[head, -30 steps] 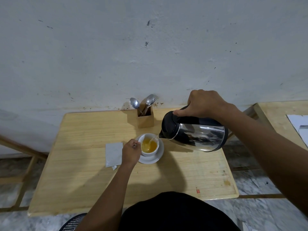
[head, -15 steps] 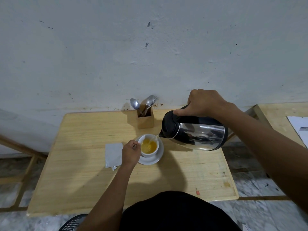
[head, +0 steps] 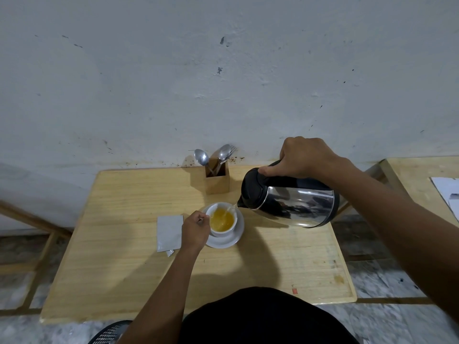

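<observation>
A white cup (head: 221, 230) with yellow liquid stands on a white saucer (head: 229, 240) in the middle of a wooden table (head: 124, 264). My left hand (head: 195, 229) grips the cup's handle on its left side. My right hand (head: 304, 157) grips the black handle of a steel kettle (head: 293, 204), which is tilted to the left above the table. A thin stream of water runs from its spout into the cup.
An open grey sachet (head: 169, 233) lies just left of the cup. A wooden holder (head: 216, 181) with spoons and a fork stands at the table's back edge by the wall. A second table (head: 419, 180) with papers stands at the right.
The kettle stays tilted and keeps pouring; the liquid in the cup has risen slightly. Both hands hold their places.
</observation>
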Demonstrator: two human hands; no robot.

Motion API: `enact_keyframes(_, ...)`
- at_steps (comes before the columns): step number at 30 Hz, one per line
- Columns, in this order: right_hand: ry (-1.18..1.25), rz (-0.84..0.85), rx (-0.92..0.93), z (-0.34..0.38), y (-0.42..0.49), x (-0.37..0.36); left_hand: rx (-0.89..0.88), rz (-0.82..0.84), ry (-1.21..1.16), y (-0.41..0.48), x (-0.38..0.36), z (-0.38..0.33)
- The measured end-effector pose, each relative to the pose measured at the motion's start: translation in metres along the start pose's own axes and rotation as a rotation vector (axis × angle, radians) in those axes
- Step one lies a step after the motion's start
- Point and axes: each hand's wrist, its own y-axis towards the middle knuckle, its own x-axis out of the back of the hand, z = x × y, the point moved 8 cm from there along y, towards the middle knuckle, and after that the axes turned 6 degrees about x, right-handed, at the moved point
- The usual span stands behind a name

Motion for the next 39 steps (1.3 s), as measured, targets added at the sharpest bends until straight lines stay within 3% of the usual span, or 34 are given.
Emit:
enact_keyframes(10,0.093,-0.054,0.017,-0.017,0.002,-0.015,0.012,-0.024,-0.014,-0.002,0.001,-0.001)
enact_keyframes(20,0.524,-0.222,0.002,-0.076,-0.01,-0.031,0.036,-0.067,-0.018,-0.001,-0.003,0.002)
enact_keyframes(29,0.885,-0.483,-0.107,-0.153,-0.018,-0.041,0.072,-0.24,-0.034,-0.011,-0.006,0.002)
enact_keyframes(39,0.983,-0.572,-0.102,-0.184,-0.004,-0.061,0.12,-0.377,-0.036,-0.012,-0.011,0.008)
